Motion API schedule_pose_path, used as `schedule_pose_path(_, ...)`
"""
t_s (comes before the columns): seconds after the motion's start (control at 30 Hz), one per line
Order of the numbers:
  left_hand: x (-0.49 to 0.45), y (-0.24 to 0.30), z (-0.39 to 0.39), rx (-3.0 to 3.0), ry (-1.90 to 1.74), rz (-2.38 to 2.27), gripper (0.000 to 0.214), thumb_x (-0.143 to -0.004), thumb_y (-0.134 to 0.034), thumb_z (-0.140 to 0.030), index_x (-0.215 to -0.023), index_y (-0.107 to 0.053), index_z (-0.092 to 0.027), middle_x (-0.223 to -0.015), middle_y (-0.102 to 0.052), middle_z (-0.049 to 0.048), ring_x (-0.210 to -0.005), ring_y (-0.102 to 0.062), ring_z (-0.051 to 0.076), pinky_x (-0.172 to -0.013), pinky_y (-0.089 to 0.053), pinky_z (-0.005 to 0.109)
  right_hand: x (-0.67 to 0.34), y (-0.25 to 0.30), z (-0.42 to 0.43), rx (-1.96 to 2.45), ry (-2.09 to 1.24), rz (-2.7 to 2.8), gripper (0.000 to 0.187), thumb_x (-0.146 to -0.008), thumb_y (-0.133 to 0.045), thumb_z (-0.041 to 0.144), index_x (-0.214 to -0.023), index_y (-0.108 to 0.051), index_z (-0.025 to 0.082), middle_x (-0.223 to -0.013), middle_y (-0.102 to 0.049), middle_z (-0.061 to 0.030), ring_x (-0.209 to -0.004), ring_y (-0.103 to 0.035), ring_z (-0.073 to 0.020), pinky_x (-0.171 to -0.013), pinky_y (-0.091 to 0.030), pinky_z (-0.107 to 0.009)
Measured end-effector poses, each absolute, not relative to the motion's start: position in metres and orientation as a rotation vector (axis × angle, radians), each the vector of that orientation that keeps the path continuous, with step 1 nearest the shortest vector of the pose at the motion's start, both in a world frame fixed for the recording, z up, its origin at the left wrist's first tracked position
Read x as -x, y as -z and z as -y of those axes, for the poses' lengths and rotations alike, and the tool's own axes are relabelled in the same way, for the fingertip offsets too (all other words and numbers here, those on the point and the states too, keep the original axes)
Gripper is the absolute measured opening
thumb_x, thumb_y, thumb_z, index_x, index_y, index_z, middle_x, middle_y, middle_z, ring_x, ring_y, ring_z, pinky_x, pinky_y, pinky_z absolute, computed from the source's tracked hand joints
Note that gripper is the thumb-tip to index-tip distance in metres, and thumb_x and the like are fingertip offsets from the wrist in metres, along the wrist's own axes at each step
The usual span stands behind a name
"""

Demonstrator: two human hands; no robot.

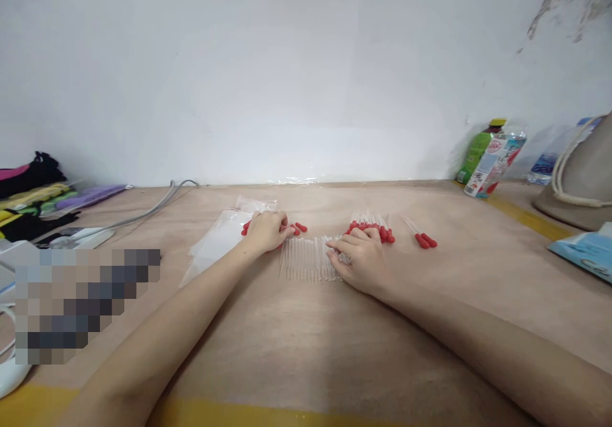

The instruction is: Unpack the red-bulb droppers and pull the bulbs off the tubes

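Observation:
A row of clear glass droppers (308, 258) with red rubber bulbs lies side by side on the brown table (306, 338). My left hand (268, 231) rests curled over the red bulbs at the row's left end, beside a clear plastic bag (217, 239). My right hand (361, 258) lies on the right end of the row, fingers pointing left and pressed onto the glass tubes. More red-bulbed droppers (373, 226) sit just behind that hand. Two loose droppers (423, 237) lie further right.
A grey cable (153, 207) runs along the back left. Folded coloured cloths (33, 197) are stacked at the far left. A green bottle (478, 150) and a printed packet (495, 162) lean on the wall at the right, next to a beige bag (581, 178) and a blue pack (586, 252).

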State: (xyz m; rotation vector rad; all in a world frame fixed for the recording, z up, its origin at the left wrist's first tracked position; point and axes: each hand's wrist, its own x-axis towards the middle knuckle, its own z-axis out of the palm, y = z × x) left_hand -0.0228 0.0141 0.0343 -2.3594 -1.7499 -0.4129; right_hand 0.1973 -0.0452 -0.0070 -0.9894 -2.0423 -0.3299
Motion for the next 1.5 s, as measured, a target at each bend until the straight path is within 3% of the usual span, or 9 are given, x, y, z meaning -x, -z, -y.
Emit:
schedule_pose_path(0.23, 0.019, -0.042, -0.01, 2.275, 0.59, 1.671, 0.023, -0.082, -0.045, -0.039, -0.076, -0.056, -0.019, -0.085, -0.065, 0.0049, -0.091, -0.055, 0.024, -0.077, -0.032, 0.038, -0.196, 0.001, 0.053, 0.972, 0.203, 2.26, 0.024, -0.081, -0.054, 0.039, -0.096, -0.063, 0.022, -0.081, -0.064, -0.0026, -0.078, -0.049, -0.0171, -0.073, -0.024, -0.035)
schedule_pose_path(0.6, 0.008, -0.033, -0.003, 2.3, 0.647, 1.557, 0.023, -0.083, -0.047, -0.035, -0.07, -0.059, -0.019, -0.079, -0.063, 0.0041, -0.085, -0.052, 0.023, -0.075, -0.028, 0.038, -0.197, 0.0, 0.055, 0.917, 0.174, 2.325, 0.024, -0.082, -0.052, 0.035, -0.101, -0.062, 0.023, -0.087, -0.064, -0.0031, -0.08, -0.049, -0.0168, -0.074, -0.024, -0.035)
schedule_pose_path(0.9, -0.006, -0.023, 0.013, 2.451, 0.741, 1.366, 0.02, -0.084, -0.047, -0.033, -0.074, -0.058, -0.019, -0.08, -0.063, 0.0017, -0.085, -0.051, 0.02, -0.078, -0.028, 0.037, -0.201, 0.004, 0.051, 0.955, 0.163, 2.197, 0.02, -0.083, -0.047, 0.022, -0.093, -0.064, 0.023, -0.088, -0.066, -0.0027, -0.079, -0.051, -0.0164, -0.076, -0.024, -0.036)
schedule_pose_path(1.13, -0.017, -0.028, 0.044, 2.598, 0.648, 1.338, 0.036, -0.075, -0.052, -0.051, -0.059, -0.054, -0.018, -0.068, -0.057, 0.0013, -0.074, -0.051, 0.018, -0.077, -0.031, 0.038, -0.225, 0.002, 0.033, 1.256, 0.369, 1.772, 0.017, -0.08, -0.05, 0.028, -0.079, -0.065, 0.021, -0.076, -0.062, -0.0035, -0.077, -0.051, -0.0175, -0.076, -0.022, -0.035)
schedule_pose_path(1.3, -0.024, -0.027, 0.049, 2.63, 0.49, 1.399, 0.025, -0.07, -0.055, -0.035, -0.053, -0.054, -0.018, -0.064, -0.057, 0.0026, -0.07, -0.052, 0.02, -0.076, -0.032, 0.041, -0.248, 0.003, 0.022, 1.443, 0.441, 1.744, 0.022, -0.074, -0.053, 0.04, -0.077, -0.063, 0.021, -0.082, -0.059, -0.0052, -0.081, -0.047, -0.0217, -0.074, -0.02, -0.037)
schedule_pose_path(1.5, -0.023, -0.028, 0.046, 2.538, 0.526, 1.525, 0.021, -0.07, -0.048, -0.024, -0.05, -0.053, -0.018, -0.056, -0.057, 0.003, -0.068, -0.053, 0.021, -0.072, -0.033, 0.04, -0.259, 0.008, 0.017, 1.442, 0.487, 1.842, 0.021, -0.074, -0.054, 0.04, -0.077, -0.065, 0.023, -0.087, -0.06, -0.0046, -0.084, -0.047, -0.0226, -0.078, -0.019, -0.041)
